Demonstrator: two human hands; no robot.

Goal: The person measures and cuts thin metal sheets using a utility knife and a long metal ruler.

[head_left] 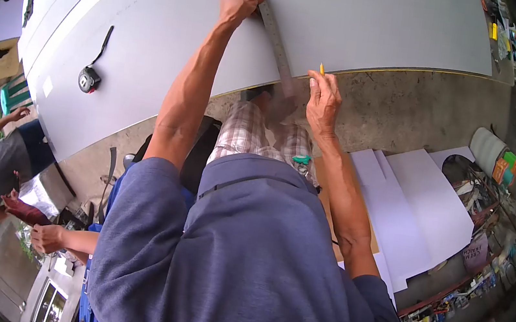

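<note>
A large pale grey sheet (pixel 176 39) spreads out in front of me, its near edge marked by a thin yellowish line. Across it lies a long metal ruler (pixel 273 36), whose near end sticks out past that edge. My left hand (pixel 239 5) is closed on the ruler, with the thumb over its top. In my right hand (pixel 323 108), a yellow pencil (pixel 322 70) is pinched between the fingers, point up. This hand is off the sheet, just short of its near edge and right of the ruler's end.
A tape measure (pixel 89 79) with a black strap lies on the sheet at left. Several white panels (pixel 408 207) lean at my right, beside a cluttered tool shelf (pixel 448 303). A person in a grey shirt (pixel 3 163) and another person's hand (pixel 47 239) are at left.
</note>
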